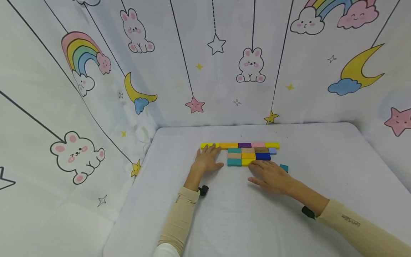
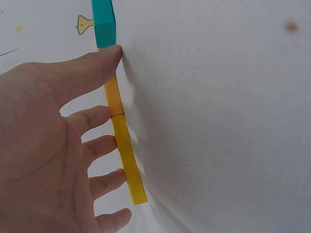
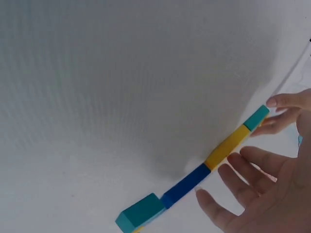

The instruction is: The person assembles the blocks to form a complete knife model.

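Note:
Several coloured wooden blocks lie flat on the white table, packed in rows. A long back row runs from a yellow block (image 1: 203, 145) through an orange block (image 1: 230, 145) to purple, pink and yellow ones. My left hand (image 1: 206, 160) touches the row's left end, fingertips along the yellow and orange blocks, thumb spread out. Shorter rows in front include a teal block (image 1: 234, 162), a yellow block (image 1: 245, 162) and a dark blue block (image 1: 263, 156). My right hand (image 1: 271, 175) lies at the front row, its spread fingertips right at the yellow and dark blue blocks (image 3: 187, 185).
A separate teal block (image 1: 284, 167) sits just beyond the right hand. One light blue block (image 1: 272, 151) ends the second row. The table's back edge (image 1: 302, 124) meets a printed cloth backdrop (image 1: 224, 85), with more cloth along the left.

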The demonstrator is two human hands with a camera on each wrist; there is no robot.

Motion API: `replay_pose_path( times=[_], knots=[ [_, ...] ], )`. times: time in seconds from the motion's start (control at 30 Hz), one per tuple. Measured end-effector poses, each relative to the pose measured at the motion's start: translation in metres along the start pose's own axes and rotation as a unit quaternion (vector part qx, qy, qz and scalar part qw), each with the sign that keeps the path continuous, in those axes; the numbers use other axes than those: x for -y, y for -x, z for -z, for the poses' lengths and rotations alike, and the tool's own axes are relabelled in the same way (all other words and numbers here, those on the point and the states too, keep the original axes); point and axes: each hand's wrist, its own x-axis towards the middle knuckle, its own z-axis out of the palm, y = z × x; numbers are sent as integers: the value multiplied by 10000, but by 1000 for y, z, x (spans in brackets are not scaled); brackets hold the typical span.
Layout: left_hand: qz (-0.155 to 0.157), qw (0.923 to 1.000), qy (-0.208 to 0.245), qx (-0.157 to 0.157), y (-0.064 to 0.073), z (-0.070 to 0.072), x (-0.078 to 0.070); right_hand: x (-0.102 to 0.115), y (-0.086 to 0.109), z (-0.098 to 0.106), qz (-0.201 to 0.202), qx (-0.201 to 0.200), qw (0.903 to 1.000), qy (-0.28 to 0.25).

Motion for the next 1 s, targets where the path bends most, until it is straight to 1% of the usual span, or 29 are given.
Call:
replay_pose_path(
  times=[0.13, 0.27, 0.37, 0.53, 0.73, 0.83, 1.0],
  knots=[
    [-21, 10000, 8, 13, 1, 0, -1, -1, 5, 2, -60, -148, 9999, 21],
    [-9, 10000, 13, 31, 1, 1, -2, -2, 12, 7, -155, -336, 9991, 186],
    [-10, 10000, 25, 28, 2, 1, -2, -4, 19, 10, -330, -346, 9985, 270],
    [-19, 10000, 19, 22, 2, -1, -2, -9, 34, 14, -671, -256, 9969, 331],
    [16, 10000, 30, -8, 1, -1, -1, -19, 51, 18, -1069, -356, 9929, 388],
    [2, 10000, 0, 0, 1, 0, -1, -24, 58, 19, -1146, -387, 9916, 449],
    [-9, 10000, -58, 23, 0, 1, -1, -33, 68, 18, -1108, -364, 9917, 535]
  ],
)
